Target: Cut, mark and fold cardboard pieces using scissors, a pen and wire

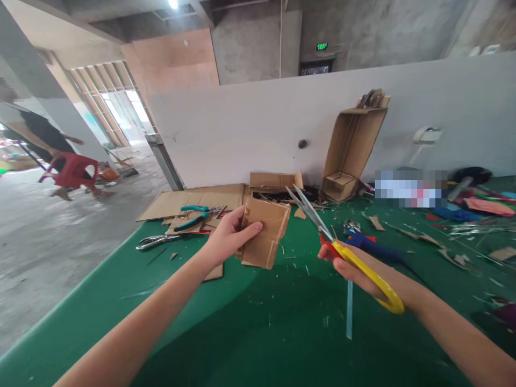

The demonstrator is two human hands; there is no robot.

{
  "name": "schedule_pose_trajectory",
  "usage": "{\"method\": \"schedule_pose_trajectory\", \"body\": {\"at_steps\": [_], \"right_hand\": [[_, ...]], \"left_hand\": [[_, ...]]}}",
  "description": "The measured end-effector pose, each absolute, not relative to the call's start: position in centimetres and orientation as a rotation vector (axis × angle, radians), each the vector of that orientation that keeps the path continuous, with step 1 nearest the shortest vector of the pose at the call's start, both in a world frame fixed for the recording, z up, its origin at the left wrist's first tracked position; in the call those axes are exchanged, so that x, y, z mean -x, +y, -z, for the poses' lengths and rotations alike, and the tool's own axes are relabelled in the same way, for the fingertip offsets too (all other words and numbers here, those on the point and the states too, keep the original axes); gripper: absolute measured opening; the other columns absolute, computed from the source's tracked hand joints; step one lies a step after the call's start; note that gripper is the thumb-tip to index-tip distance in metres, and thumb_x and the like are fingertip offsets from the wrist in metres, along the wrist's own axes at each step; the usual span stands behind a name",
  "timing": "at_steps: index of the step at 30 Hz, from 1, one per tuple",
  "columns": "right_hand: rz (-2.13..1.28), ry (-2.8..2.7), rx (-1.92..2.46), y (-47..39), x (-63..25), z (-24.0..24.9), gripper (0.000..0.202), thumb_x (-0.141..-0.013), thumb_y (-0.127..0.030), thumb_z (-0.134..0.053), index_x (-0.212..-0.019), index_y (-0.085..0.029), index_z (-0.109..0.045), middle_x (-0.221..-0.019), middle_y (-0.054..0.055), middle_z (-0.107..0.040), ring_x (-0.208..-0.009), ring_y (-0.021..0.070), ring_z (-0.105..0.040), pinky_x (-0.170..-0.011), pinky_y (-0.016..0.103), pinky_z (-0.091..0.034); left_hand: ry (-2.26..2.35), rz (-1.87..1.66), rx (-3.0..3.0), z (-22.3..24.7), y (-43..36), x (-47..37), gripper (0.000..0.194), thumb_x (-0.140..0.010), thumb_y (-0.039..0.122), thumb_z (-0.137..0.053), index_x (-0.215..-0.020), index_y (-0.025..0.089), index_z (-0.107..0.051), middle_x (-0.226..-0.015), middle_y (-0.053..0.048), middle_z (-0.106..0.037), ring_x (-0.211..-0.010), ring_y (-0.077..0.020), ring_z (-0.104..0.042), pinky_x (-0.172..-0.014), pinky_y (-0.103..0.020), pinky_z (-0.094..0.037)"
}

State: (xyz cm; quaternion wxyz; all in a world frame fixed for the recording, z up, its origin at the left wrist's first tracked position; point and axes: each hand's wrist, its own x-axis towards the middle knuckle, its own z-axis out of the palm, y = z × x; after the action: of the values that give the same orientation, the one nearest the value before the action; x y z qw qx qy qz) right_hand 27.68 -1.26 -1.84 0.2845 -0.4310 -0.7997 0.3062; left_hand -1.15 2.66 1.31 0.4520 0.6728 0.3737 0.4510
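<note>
My left hand (234,234) is closed on a small brown piece of cardboard (266,236), thumb on its face and fingers behind it. My right hand (355,269) grips a pair of scissors (363,269) with yellow and red handles. Their blades point up and to the left, slightly parted, and are apart from the cardboard. A pale blue strip (349,312) shows below my right hand; whether I hold it I cannot tell. Just beyond that hand lies a dark blue tool (373,246), probably a glue gun.
Teal-handled pliers (195,216) and a metal hand tool (155,241) lie at the left. A tall cardboard box form (355,145) leans on the white partition (242,129). Scraps litter the green table (250,322). At far left, a person (36,129) is beside a red stool (74,169).
</note>
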Motion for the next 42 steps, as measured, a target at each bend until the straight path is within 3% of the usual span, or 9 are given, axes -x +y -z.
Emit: {"method": "schedule_pose_trajectory", "body": {"at_steps": [6, 18, 31, 42], "right_hand": [[-0.819, -2.385, 1.088, -1.3, -27.8, 1.6, 0.039, -0.09, -0.054, -0.036, -0.098, -0.019, -0.05, -0.088, 0.008, -0.06, -0.072, 0.0181, -0.056, -0.064, 0.033, -0.048], [-0.801, -2.381, 1.224, -1.3, -26.9, 2.0, 0.039, -0.089, -0.054, -0.033, -0.093, -0.018, -0.046, -0.071, 0.001, -0.049, -0.058, 0.0134, -0.043, -0.055, 0.03, -0.038], [-0.574, -2.357, 1.395, -0.9, -26.4, 2.6, 0.034, -0.086, -0.051, -0.039, -0.071, -0.021, -0.043, -0.067, 0.004, -0.053, -0.056, 0.0146, -0.047, -0.053, 0.031, -0.038], [-0.407, -2.339, 1.466, -0.9, -26.2, 2.6, 0.036, -0.084, -0.053, -0.041, -0.065, -0.022, -0.04, -0.061, 0.002, -0.052, -0.052, 0.0145, -0.046, -0.049, 0.03, -0.034]], "left_hand": [[1.104, -0.958, -1.99, -2.4, 3.1, 2.5, 0.028, -0.084, 0.044, -0.053, -0.085, 0.016, -0.054, -0.073, 0.0, -0.062, -0.066, -0.0136, -0.058, -0.058, -0.023, -0.045], [1.284, -0.719, -2.304, -3.5, 2.5, 2.6, 0.027, -0.088, 0.043, -0.044, -0.084, 0.017, -0.049, -0.075, -0.002, -0.057, -0.063, -0.0129, -0.051, -0.053, -0.025, -0.037], [1.363, -0.587, -2.428, -4.3, 1.7, 2.4, 0.028, -0.089, 0.042, -0.042, -0.071, 0.021, -0.035, -0.061, 0.003, -0.045, -0.052, -0.0101, -0.04, -0.046, -0.025, -0.03], [1.373, -0.627, -2.439, -4.2, 1.7, 2.6, 0.033, -0.089, 0.042, -0.043, -0.067, 0.022, -0.03, -0.058, 0.005, -0.036, -0.05, -0.0089, -0.033, -0.045, -0.025, -0.026]]}}
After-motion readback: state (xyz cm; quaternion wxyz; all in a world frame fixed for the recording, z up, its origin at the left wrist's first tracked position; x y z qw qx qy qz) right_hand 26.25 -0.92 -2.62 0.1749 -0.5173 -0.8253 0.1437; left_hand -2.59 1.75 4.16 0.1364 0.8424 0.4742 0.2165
